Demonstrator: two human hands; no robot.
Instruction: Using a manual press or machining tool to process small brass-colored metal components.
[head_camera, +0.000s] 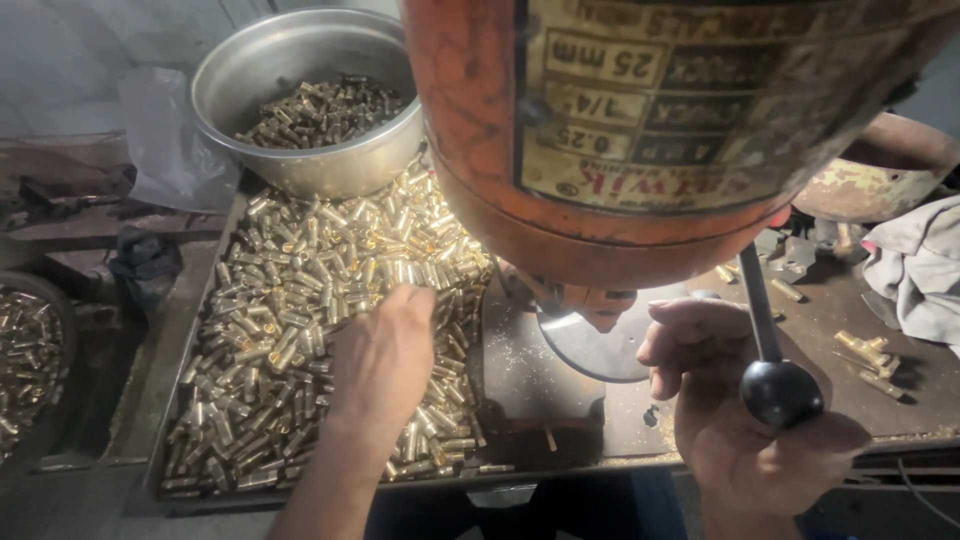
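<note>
Left hand (385, 350) down in the tray (180, 340), palm over the heap of brass parts (300, 290); fingertips buried among pieces near the heap's right edge, so can't tell if pinching one or just raking. Right hand (745, 420) curled loosely round the lever (757, 305), thumb and fingers bent near the black knob (782, 393), not clamped tight on it. Orange press head (650, 140) fills the top of view, tool tip above the round steel plate (590, 350); no part visible on the plate.

Looks like the pick-up stage of a feed-and-press cycle: one piece being fetched from the heap, lever at rest. Next move likely needs a single part singled out, carried right and seated upright under the tool, left fingers clear before any pull on the lever.

Steel bowl (300, 100) behind the tray holds more parts; a few loose ones (868, 360) on the bench at right, near a grey rag (915, 265)
</note>
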